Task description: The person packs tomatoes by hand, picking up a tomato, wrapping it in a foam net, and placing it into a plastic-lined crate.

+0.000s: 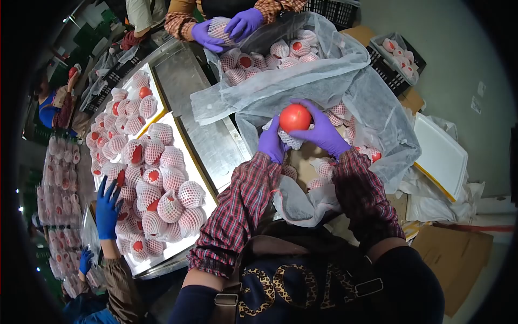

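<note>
Above the lined crate in front of me, I hold a smooth, round red fruit with both hands. My right hand, in a purple glove, curls around its right and upper side. My left hand, gloved the same way, grips a white foam net at the fruit's lower left. The net sits under the fruit, which is bare on top. Below my hands, several net-wrapped fruits lie in the crate's translucent liner. Parts of my left fingers are hidden behind the net and fruit.
White trays of netted fruit stand at left on a metal table. A co-worker's purple-gloved hands hold a netted fruit over another lined crate. A blue-gloved hand reaches the trays. Cardboard lies at right.
</note>
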A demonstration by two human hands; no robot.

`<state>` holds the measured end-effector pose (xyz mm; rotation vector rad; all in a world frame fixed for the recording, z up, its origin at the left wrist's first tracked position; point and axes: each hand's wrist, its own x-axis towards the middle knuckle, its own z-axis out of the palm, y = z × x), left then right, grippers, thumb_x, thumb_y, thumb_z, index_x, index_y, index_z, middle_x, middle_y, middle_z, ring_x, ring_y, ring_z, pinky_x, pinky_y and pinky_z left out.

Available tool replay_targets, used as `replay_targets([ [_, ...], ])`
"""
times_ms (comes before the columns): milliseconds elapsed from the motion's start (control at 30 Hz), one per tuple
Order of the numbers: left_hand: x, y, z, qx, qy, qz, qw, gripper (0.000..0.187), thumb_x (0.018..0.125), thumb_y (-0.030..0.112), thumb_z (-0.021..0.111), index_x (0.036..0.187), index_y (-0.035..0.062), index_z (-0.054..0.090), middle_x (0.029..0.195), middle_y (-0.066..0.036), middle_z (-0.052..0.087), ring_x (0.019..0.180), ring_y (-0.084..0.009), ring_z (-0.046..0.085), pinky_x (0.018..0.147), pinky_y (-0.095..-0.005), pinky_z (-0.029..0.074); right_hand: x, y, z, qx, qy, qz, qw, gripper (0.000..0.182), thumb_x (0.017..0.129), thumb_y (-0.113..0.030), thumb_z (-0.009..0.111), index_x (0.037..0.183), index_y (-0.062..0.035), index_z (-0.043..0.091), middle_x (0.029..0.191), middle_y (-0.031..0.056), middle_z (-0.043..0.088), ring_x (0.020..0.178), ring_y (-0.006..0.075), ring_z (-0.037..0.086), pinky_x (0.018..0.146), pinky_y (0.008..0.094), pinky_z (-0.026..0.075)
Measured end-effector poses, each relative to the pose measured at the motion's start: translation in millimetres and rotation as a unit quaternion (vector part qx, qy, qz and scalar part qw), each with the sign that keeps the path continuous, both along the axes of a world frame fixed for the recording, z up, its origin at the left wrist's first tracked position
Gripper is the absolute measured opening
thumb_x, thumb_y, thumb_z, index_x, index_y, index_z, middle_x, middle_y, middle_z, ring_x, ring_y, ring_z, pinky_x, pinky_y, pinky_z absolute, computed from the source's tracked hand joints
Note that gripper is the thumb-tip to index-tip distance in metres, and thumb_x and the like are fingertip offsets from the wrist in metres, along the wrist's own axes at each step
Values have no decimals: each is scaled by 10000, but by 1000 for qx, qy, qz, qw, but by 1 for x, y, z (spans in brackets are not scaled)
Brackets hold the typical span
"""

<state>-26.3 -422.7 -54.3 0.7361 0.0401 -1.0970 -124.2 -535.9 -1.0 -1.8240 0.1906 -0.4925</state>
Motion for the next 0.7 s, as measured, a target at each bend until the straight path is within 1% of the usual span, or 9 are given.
replay_targets([
  [100, -2, -4, -16, 143, -196, 29, 970, 353, 795, 213, 570, 1004, -67, 519, 908, -158, 597, 794, -243, 597, 671, -346, 480, 8, -14, -12, 112, 15, -69, 991, 535, 762, -289, 622, 1207, -57, 436, 1115, 75, 514, 1006, 182, 507, 892, 302, 390],
  [167, 0, -1, -30, 294, -430, 13, 853, 277, 737, 137, 594, 881, -95, 551, 771, -152, 608, 673, -226, 593, 570, -336, 456, 12, -22, -20, 221, 22, -105, 969, 526, 785, -372, 585, 1184, -58, 451, 1059, 74, 537, 952, 177, 529, 813, 290, 439],
  [200, -17, 6, 22, 359, -429, 17, 829, 234, 681, 106, 598, 764, -105, 542, 641, -144, 573, 568, -220, 554, 498, -350, 408, 13, -20, -23, 266, 22, -141, 953, 546, 802, -493, 510, 1128, -57, 479, 967, 97, 576, 785, 172, 571, 633, 261, 469],
  [300, -18, 7, 9, 320, -481, 33, 816, 255, 683, 124, 602, 775, -105, 537, 639, -164, 564, 580, -226, 558, 509, -351, 419, 14, -25, -24, 464, 52, -124, 876, 585, 797, -557, 471, 1087, -50, 488, 903, 145, 592, 620, 190, 576, 500, 254, 445],
  [333, -8, 4, -28, 287, -542, 29, 789, 226, 739, 145, 538, 842, -46, 475, 690, -144, 523, 579, -208, 533, 472, -355, 408, 13, -25, -23, 486, 53, -110, 865, 601, 795, -575, 456, 1084, -50, 486, 882, 157, 593, 588, 198, 570, 484, 256, 441],
  [433, -8, 4, -38, 317, -648, 41, 691, 233, 720, 126, 547, 850, -63, 508, 684, -159, 538, 554, -206, 535, 467, -358, 403, 12, -27, -22, 542, 64, -71, 835, 645, 789, -622, 414, 1078, -49, 478, 834, 186, 595, 511, 217, 554, 449, 262, 433],
  [533, -7, 1, -28, 210, -508, -1, 836, 261, 693, 104, 586, 888, -67, 552, 724, -143, 580, 610, -191, 562, 518, -337, 429, 10, -29, -26, 564, 77, -39, 822, 648, 799, -623, 392, 1090, -49, 468, 852, 192, 592, 525, 223, 558, 465, 268, 445],
  [600, -10, 0, -18, 135, -430, -31, 892, 265, 687, 75, 609, 917, -51, 572, 751, -116, 602, 648, -177, 580, 560, -309, 450, 8, -31, -29, 556, 68, -12, 828, 605, 825, -580, 401, 1111, -49, 458, 912, 182, 591, 596, 226, 583, 506, 272, 472],
  [700, -24, 1, 39, 30, -303, -51, 951, 357, 716, 51, 649, 1049, -12, 537, 921, -71, 594, 809, -154, 582, 719, -269, 466, 20, -15, -32, 456, -30, -119, 881, 487, 868, -448, 457, 1110, -27, 501, 970, 107, 575, 795, 178, 582, 621, 262, 481],
])
